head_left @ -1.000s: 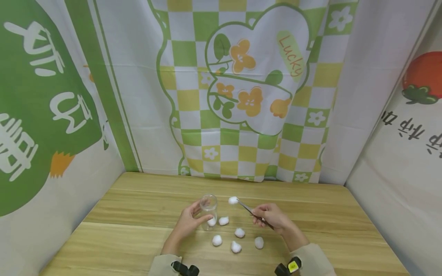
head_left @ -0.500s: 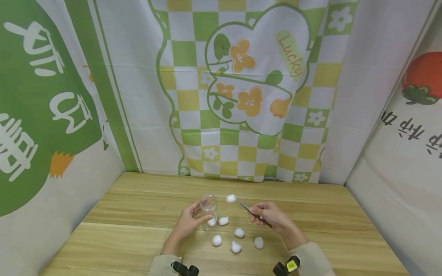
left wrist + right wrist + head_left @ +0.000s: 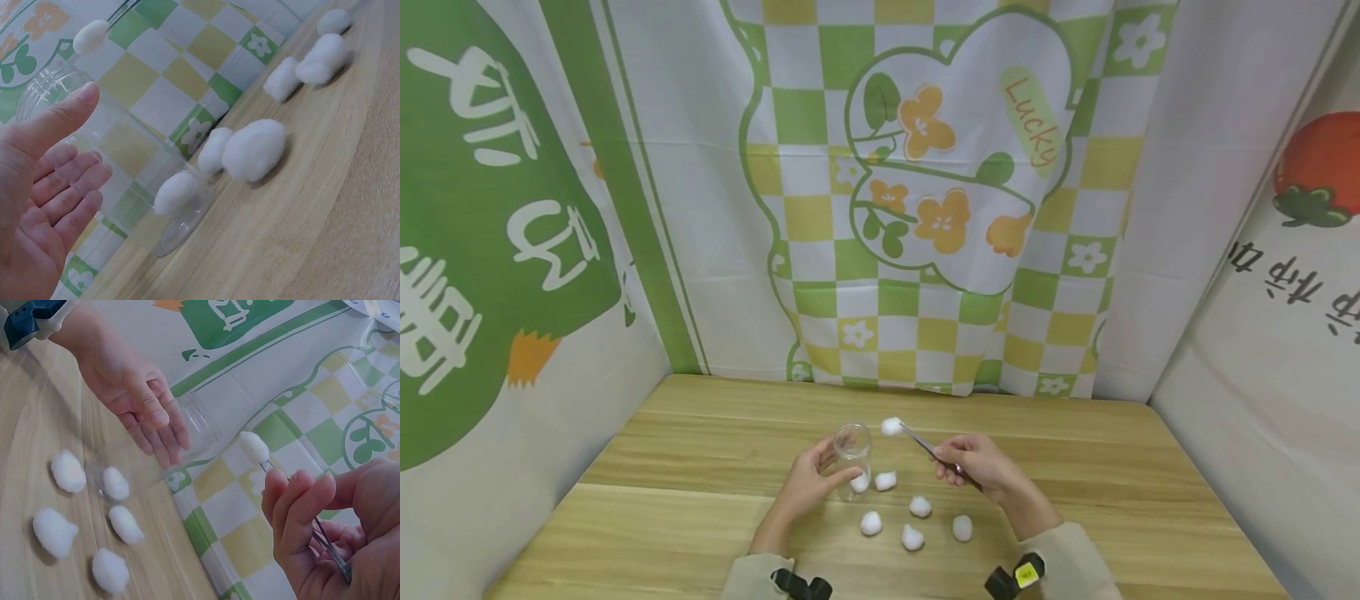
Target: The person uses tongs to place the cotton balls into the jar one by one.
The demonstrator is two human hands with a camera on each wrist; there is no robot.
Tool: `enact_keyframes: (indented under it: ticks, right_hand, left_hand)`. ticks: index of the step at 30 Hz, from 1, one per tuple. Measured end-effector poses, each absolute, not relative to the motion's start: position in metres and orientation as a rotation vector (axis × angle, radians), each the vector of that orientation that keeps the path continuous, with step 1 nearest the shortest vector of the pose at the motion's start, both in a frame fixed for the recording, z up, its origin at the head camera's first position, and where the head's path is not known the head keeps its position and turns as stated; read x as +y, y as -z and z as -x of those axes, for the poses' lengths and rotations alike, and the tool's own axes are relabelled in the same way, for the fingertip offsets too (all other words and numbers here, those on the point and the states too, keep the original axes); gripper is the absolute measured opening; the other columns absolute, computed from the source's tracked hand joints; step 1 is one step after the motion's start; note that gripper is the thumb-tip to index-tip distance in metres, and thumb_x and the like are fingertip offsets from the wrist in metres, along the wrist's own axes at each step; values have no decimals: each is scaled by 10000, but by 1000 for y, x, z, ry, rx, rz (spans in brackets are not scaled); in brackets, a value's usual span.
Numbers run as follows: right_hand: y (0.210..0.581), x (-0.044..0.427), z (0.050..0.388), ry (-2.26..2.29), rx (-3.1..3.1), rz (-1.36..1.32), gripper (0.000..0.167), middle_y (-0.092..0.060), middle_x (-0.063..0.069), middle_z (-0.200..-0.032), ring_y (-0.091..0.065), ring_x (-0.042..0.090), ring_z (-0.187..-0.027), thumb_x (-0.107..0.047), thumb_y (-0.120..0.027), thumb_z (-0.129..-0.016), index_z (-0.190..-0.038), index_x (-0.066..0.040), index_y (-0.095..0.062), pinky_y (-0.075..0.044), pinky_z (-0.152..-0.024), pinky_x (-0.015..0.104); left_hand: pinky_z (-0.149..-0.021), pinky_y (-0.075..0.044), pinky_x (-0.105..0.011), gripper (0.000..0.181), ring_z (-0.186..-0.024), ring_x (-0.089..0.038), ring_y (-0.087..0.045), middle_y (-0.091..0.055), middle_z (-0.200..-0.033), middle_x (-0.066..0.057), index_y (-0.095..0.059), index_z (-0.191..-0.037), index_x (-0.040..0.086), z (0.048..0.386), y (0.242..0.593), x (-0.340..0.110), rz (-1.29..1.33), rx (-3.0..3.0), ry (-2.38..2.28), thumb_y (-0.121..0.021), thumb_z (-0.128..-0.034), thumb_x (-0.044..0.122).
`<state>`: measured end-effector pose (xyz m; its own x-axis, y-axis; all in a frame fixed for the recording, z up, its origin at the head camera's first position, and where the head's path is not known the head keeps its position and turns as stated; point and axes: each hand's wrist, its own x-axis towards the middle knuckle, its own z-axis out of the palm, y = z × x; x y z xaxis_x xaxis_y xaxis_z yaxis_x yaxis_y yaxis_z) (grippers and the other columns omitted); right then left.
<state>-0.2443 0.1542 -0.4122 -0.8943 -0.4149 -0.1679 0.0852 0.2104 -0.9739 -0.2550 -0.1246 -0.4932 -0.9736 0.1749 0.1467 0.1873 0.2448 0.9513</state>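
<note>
My left hand point(image 3: 808, 482) holds a clear jar point(image 3: 128, 147) upright on the table, thumb and fingers around its side. Its mouth has no lid. One cotton ball point(image 3: 176, 192) lies at the bottom inside. My right hand point(image 3: 983, 468) pinches metal tweezers point(image 3: 922, 442), partly hidden behind the fingers in the right wrist view. Their tips grip another cotton ball point(image 3: 254, 447), which hangs in the air a little right of the jar's mouth and apart from it.
Several loose cotton balls, among them one close to the jar point(image 3: 886, 481) and one farthest right point(image 3: 962, 527), lie on the wooden table point(image 3: 700, 467). A checked cloth point(image 3: 895, 358) hangs behind the table's back edge, with printed cloths at both sides.
My right hand has moved left and slightly away from me, bringing the tweezers and their cotton ball nearer the jar's mouth. My left hand and the jar have stayed still.
</note>
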Motion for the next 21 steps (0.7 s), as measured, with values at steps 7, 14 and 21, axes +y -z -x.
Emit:
enact_keyframes:
  ticks: [7,14,21]
  right_hand:
    - [412,151,245,1735,2074,315,187,-589,-81,-641,-506,-14,-550,-103,-513,-977,-934,53,-607,-420,-487,74]
    - [412,146,245,1725,2080,325,201,-594,-77,-646,-507,-11,-555,-104,-513,-976,-952,71,-610,-421,-493,76]
    - [414,137,246,1739,2066,356,228,-591,-80,-638,-506,-9,-550,-90,-515,-973,-982,118,-607,-415,-489,79]
  left_hand:
    - [-1157,-401,-484,664,-1339,-353,-504,-554,-1412,-138,-472,-1402,55,256,494,-124,369,-2470,1887,-758,-820,198]
    - [-1153,-406,-472,676,-1335,-354,-508,-551,-1413,-143,-463,-1407,48,255,494,-124,366,-2476,1874,-759,-818,199]
    - [-1156,-402,-454,671,-1341,-344,-504,-549,-1417,-144,-473,-1402,52,256,493,-124,359,-2471,1885,-762,-815,200]
